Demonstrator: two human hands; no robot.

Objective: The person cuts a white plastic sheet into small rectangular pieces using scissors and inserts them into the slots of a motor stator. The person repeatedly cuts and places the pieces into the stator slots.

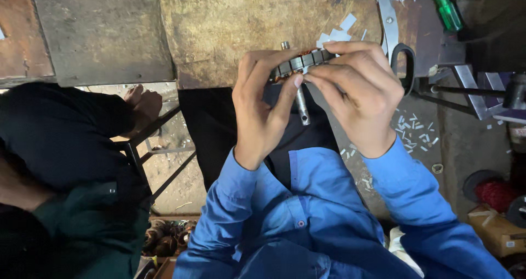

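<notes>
Both my hands hold a small motor armature [300, 64] with a steel shaft [302, 110] and copper windings, just in front of the worn wooden bench [230, 21]. My left hand [262, 112] wraps its left side, thumb pressing the slotted core. On the right, my right hand [359, 93] pinches the core with its fingertips. Blue shirt sleeves cover both my arms.
Scissors [395, 38] and a green-handled screwdriver [446, 8] lie on the bench at the right, among white paper scraps [339, 31]. Another person in dark clothes sits at the left, a foot [142, 101] on a metal stool frame. A cardboard box [496, 229] and red spool sit lower right.
</notes>
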